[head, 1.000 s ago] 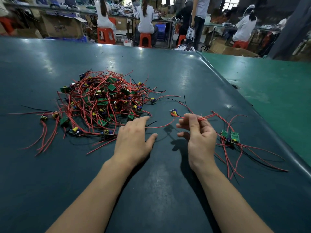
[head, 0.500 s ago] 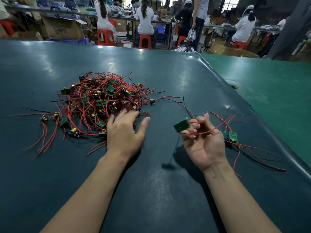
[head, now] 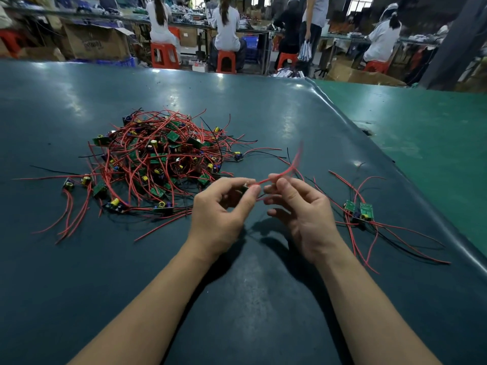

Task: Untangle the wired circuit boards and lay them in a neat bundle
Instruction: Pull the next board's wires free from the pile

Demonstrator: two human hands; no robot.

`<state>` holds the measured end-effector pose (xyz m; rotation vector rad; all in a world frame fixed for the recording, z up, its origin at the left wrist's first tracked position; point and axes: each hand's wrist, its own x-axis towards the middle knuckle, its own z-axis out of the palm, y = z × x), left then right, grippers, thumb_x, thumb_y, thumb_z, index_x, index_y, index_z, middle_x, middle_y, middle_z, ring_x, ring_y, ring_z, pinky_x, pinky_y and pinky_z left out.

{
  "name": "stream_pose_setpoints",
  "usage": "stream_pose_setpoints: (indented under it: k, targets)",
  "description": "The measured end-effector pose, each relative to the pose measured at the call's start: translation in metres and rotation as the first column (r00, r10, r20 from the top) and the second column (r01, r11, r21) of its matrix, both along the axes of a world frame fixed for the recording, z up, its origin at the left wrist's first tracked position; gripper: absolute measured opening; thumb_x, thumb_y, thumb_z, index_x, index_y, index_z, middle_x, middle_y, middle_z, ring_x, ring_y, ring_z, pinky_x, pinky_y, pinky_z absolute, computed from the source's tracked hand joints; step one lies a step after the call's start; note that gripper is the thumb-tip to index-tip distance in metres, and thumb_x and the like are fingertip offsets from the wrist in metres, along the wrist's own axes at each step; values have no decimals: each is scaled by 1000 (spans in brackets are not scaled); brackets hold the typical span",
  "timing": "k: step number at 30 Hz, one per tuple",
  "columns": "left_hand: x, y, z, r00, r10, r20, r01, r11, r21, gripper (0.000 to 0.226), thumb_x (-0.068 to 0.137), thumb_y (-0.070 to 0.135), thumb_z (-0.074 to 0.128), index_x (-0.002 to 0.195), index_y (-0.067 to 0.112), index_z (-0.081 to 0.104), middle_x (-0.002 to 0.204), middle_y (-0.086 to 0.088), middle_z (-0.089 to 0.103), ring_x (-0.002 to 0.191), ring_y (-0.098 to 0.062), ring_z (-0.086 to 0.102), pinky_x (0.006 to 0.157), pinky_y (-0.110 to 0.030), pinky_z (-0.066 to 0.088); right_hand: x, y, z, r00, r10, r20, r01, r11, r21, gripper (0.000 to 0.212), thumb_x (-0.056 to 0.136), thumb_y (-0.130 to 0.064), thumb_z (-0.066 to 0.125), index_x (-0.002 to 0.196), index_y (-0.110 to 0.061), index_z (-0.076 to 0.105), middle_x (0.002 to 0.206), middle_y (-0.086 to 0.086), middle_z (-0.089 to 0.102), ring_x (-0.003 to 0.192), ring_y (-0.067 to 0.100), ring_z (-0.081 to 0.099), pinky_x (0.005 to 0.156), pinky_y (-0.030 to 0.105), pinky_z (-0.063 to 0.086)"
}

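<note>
A tangled pile of small green circuit boards with red and black wires point(head: 158, 159) lies on the dark mat, left of centre. My left hand point(head: 221, 209) pinches one small board point(head: 243, 189) between thumb and fingers, just above the mat. Its red wires point(head: 287, 169) run to the right, blurred, through the curled fingers of my right hand point(head: 300, 206). To the right lies a small bundle of two boards point(head: 359, 210) with their wires trailing toward the near right.
The dark mat point(head: 237, 299) ends at a raised edge point(head: 421, 201) on the right, with a green surface point(head: 434, 133) beyond. Loose wire ends spread out left of the pile. Seated workers, red stools and cardboard boxes line the far background.
My left hand left the pile and came to the centre, taking the board that my right hand held. My right hand now holds that board's wires, which swing upward.
</note>
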<state>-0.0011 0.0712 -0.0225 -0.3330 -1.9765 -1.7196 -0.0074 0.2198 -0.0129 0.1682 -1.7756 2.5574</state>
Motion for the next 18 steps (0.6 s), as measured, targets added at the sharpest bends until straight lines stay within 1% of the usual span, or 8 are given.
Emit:
stream_pose_setpoints:
  k: [2, 4, 6, 8, 9, 11, 15, 18]
  targets:
    - [0, 3, 2, 998, -32, 55, 21, 981, 193, 15, 87, 17, 69, 100, 9, 66, 84, -8, 73, 77, -22, 72, 73, -33, 59, -1, -2, -4, 997, -79, 5, 79, 996, 36, 13, 85, -26, 67, 81, -17, 74, 66, -2, 64, 57, 12, 58, 53, 22, 47]
    - [-1, 4, 6, 995, -56, 86, 24, 938, 345, 12, 92, 6, 63, 103, 8, 57, 92, -15, 73, 86, -29, 73, 82, -41, 59, -2, -1, -7, 981, -190, -40, 193, 969, 151, 12, 92, -15, 65, 80, -18, 67, 57, -2, 54, 48, 11, 49, 46, 23, 40]
    - [-1, 5, 8, 992, -65, 105, 17, 915, 403, 16, 94, -1, 57, 104, 11, 52, 100, -18, 71, 91, -26, 72, 86, -43, 58, -1, -3, -9, 978, -184, -101, 205, 942, 266, 10, 91, -7, 65, 92, -17, 63, 65, 1, 54, 43, 11, 47, 41, 21, 39]
    - [-1, 6, 7, 990, -93, 108, 47, 928, 370, 22, 93, -3, 56, 110, 12, 54, 104, -15, 70, 93, -18, 71, 86, -35, 58, 3, -8, -9, 993, -55, -105, 86, 943, 322, 23, 86, -11, 71, 107, -18, 63, 77, 3, 57, 42, 10, 50, 39, 21, 42]
    - [-1, 8, 6, 988, -107, 108, 66, 942, 328, 22, 93, -3, 57, 111, 9, 57, 105, -12, 71, 93, -13, 71, 85, -29, 57, 4, -9, -10, 995, -2, -102, 36, 941, 336, 30, 82, -17, 74, 110, -19, 63, 79, 3, 58, 41, 10, 51, 38, 22, 43]
    - [-1, 10, 3, 988, -111, 104, 81, 963, 256, 16, 92, -1, 60, 106, 4, 62, 100, -9, 72, 89, -8, 70, 81, -20, 55, 6, -10, -8, 993, 15, -115, 24, 945, 327, 34, 74, -24, 76, 107, -21, 66, 76, -2, 62, 42, 10, 51, 39, 22, 43]
    - [-2, 8, -1, 979, -163, 121, 133, 965, 225, 9, 91, 1, 61, 98, 7, 61, 93, -8, 73, 88, -15, 71, 83, -28, 56, 5, -7, -10, 976, -36, -215, 110, 932, 345, 21, 85, -7, 73, 101, -20, 69, 71, -8, 67, 48, 8, 55, 44, 18, 44]
    - [0, 8, 0, 964, -227, 139, 197, 960, 200, 15, 92, -2, 59, 100, 11, 60, 85, 1, 74, 83, -10, 71, 79, -22, 55, 4, -8, -14, 926, -129, -356, 293, 840, 457, 17, 86, -10, 72, 94, -25, 70, 74, -9, 70, 60, 11, 66, 54, 30, 53]
